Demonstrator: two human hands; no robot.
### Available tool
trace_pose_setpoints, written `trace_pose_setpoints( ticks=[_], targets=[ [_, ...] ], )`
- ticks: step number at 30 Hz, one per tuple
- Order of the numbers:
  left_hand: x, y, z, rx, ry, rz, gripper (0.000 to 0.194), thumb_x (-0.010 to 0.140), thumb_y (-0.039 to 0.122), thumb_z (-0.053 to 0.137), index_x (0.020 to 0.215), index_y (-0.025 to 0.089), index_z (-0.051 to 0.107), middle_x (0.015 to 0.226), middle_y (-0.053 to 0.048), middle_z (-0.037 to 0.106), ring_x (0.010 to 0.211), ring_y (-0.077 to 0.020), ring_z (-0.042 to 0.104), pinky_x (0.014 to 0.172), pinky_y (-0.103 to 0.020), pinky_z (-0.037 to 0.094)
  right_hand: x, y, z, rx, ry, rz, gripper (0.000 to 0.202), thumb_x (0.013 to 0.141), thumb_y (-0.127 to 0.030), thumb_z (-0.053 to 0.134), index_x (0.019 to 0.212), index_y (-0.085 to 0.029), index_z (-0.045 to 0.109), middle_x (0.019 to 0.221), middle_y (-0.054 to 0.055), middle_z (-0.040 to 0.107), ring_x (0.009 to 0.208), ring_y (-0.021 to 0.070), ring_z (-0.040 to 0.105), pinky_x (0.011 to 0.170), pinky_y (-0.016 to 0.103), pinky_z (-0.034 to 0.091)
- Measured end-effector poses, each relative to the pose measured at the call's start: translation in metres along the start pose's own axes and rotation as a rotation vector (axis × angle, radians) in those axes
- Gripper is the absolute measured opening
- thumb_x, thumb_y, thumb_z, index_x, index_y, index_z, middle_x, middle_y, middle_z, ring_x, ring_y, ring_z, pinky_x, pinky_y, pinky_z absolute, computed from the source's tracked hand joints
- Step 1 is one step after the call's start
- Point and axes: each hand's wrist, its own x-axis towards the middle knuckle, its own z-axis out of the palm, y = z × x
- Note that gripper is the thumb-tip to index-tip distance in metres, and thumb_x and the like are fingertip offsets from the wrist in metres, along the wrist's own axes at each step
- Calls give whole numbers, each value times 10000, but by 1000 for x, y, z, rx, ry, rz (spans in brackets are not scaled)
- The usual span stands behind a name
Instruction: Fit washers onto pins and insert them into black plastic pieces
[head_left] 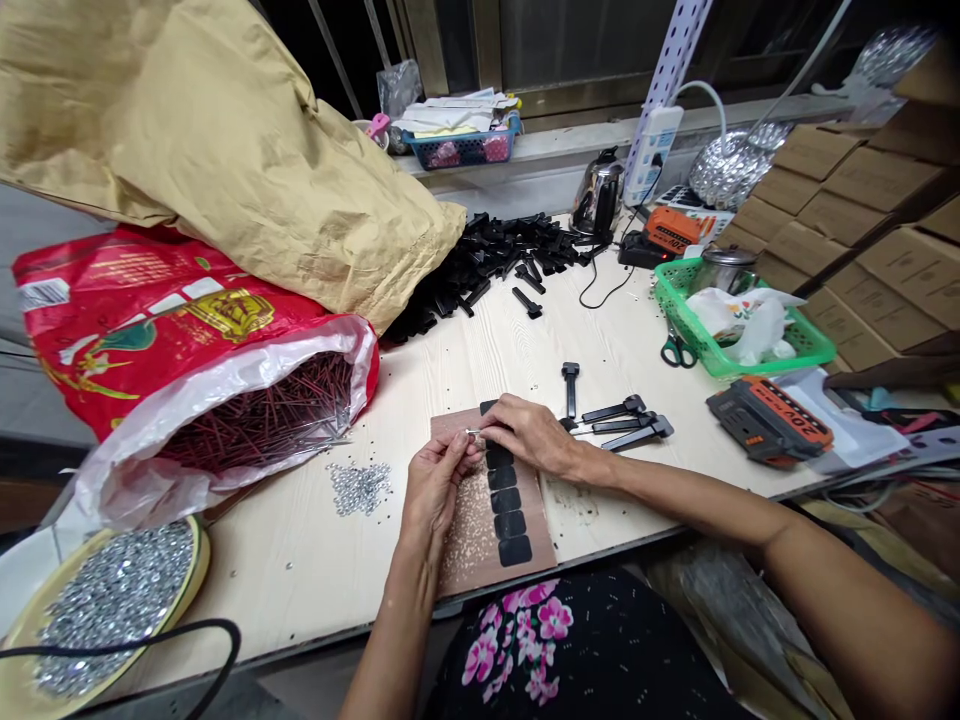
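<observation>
My left hand [439,480] and my right hand [529,432] meet above a brown board [469,560] at the table's front edge. Between their fingertips is a small shiny metal piece [472,432], pinched from both sides and too small to make out fully. A column of black rounded squares [510,525] runs down the board, its upper end partly under my right hand. Left of my left hand lies a scatter of small silver pieces [360,488]. Several black plastic parts with long stems [637,430] rest right of the board, beside my right wrist.
A red sack [187,330] of dark rods and a yellow bowl [201,560] of silver pieces stand left. Black parts [510,250] are heaped at the back. On the right are scissors [678,350], a green basket [814,350], a battery pack [772,420] and cardboard boxes [877,250].
</observation>
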Motion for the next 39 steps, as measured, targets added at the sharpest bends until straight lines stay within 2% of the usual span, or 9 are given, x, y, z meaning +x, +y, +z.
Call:
trace_pose_setpoints(
  ticks=[5,12,18,22,25,28,31,35,39],
  targets=[
    [-7,-9,-9,219,11,57,544,624,352,785,1094,115,649,654,-4,636,513,-78,562,509,-190,497,-15,26,-14,-87,-74,-51,210,954,-300,448,958,-154,599,905,30,573,776,108,542,675,227,426],
    [-11,-11,-15,489,160,275,521,753,459,647,1165,143,609,525,61,495,425,-55,417,424,-160,347,-3,55,-15,-280,-74,-53,224,945,-284,462,925,-128,621,906,66,586,869,150,518,689,259,438],
    [-15,-15,-11,580,225,338,501,783,475,603,1180,169,599,575,54,483,443,-63,387,412,-168,299,-47,29,-13,-156,-437,-467,314,961,-142,324,843,-187,612,794,12,562,742,110,479,544,207,402],
    [-14,-18,-11,613,240,376,468,787,462,602,1155,172,613,610,39,498,487,-76,410,448,-174,328,-28,29,-19,-128,-299,-284,311,968,-182,297,883,-156,595,827,40,552,721,121,477,529,232,435],
    [-13,-19,-13,606,233,403,464,801,444,592,1169,162,604,583,44,478,490,-82,401,460,-177,331,-19,32,-10,-90,-245,-162,328,971,-201,300,867,-143,605,794,39,552,691,119,476,546,246,465],
    [-13,-20,-13,602,244,415,456,804,436,591,1160,151,611,572,43,475,486,-82,393,465,-180,328,-36,28,2,-4,-347,-258,294,969,-247,360,858,-197,628,759,23,578,668,122,486,508,228,463],
    [-13,-20,-13,606,239,435,448,812,436,579,1156,151,612,569,45,470,494,-81,394,476,-180,328,-42,27,-1,-35,-316,-282,276,969,-246,380,855,-162,617,818,37,575,725,125,504,574,240,496],
    [-13,-21,-13,621,250,422,451,814,442,570,1157,152,607,583,51,468,500,-77,395,493,-187,340,-18,37,-19,-79,-220,-289,219,952,-261,442,909,-116,600,881,51,564,806,128,509,738,282,502],
    [-12,-21,-13,620,267,409,458,804,455,572,1150,157,607,598,51,483,499,-76,398,490,-190,345,-4,46,-19,-94,-193,-251,185,944,-247,460,908,-121,591,883,54,560,826,135,509,723,270,492]
  ],
)
